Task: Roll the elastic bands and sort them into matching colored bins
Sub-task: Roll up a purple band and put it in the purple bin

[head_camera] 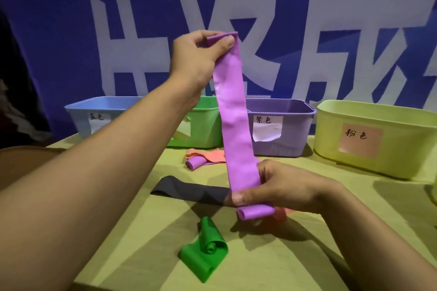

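So behind my setup there's this big blue banner (pixel 71 19) hanging as the backdrop, with huge white Chinese characters (pixel 123 54) printed across it, cut off at the top and right edges. I'm working on a yellow-green tablecloth (pixel 272 262) that's a bit wrinkled and catching hard shadows. Off to my left there's a brownish rounded surface (pixel 23 158) poking out just past the cloth's edge, can't tell what it is, and beyond it a dark area too dim to make out.
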